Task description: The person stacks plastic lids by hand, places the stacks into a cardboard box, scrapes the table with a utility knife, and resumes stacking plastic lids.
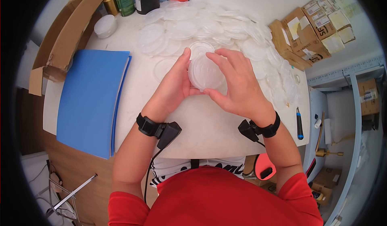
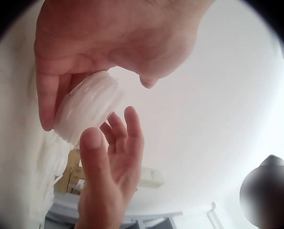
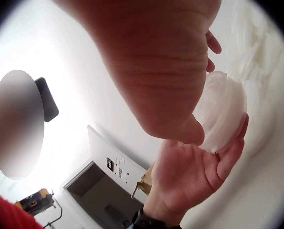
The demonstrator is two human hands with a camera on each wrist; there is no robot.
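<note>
A stack of clear round plastic lids (image 1: 206, 73) is held between both hands over the near middle of the table. My left hand (image 1: 174, 85) cradles it from the left, thumb pointing up and fingers curled under and behind the lids, as the right wrist view shows. My right hand (image 1: 243, 83) spans its right side, with the index fingertip at the far rim and the thumb at the near rim. Seen from the left wrist, the stack (image 2: 88, 105) is tilted, several lids thick. Just beyond it on the table lies another clear lid (image 1: 200, 46).
A broad heap of loose lids (image 1: 189, 26) covers the table's far side. A single lid (image 1: 162, 69) lies left of the hands. A blue folder (image 1: 92, 101) is at the left, a utility knife (image 1: 299, 124) at the right edge, and cardboard boxes (image 1: 300, 34) at the back right.
</note>
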